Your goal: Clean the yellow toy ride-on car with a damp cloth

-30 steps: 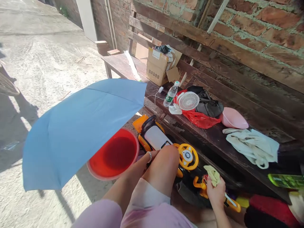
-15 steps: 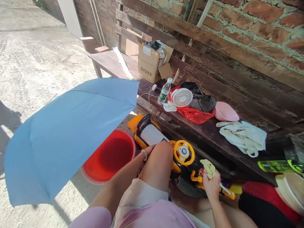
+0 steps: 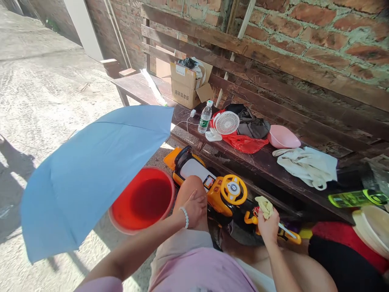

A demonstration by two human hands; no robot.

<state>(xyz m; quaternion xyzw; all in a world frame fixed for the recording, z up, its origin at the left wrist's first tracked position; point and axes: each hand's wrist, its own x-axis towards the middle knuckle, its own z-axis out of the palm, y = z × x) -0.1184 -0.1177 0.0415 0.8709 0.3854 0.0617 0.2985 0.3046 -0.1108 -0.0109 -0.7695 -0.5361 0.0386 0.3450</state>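
My left hand (image 3: 195, 209), with a beaded bracelet at the wrist, lies flat on my bent knee, fingers stretched out and holding nothing. My right hand (image 3: 269, 227) is closed around a crumpled pale yellow cloth (image 3: 265, 207). A thin whitish stick (image 3: 288, 231) shows below that hand; whether it is also gripped I cannot tell. Beyond my knee stands a yellow and black ride-on toy vehicle (image 3: 219, 198) with a yellow steering wheel (image 3: 234, 190). Its yellow front parts (image 3: 251, 218) are close to my right hand.
An open blue umbrella (image 3: 100, 174) partly covers a red tub (image 3: 146, 198) of dark liquid at left. Along the brick wall, a wooden bench (image 3: 252, 162) holds a cardboard box (image 3: 183, 85), water bottle (image 3: 205, 117), white fan (image 3: 226, 122), pink basin (image 3: 282, 137) and white bag (image 3: 306, 164).
My left hand has moved from the inner side of my knee onto its top, and the knee has shifted left, uncovering more of the toy vehicle. My right hand still grips the cloth.
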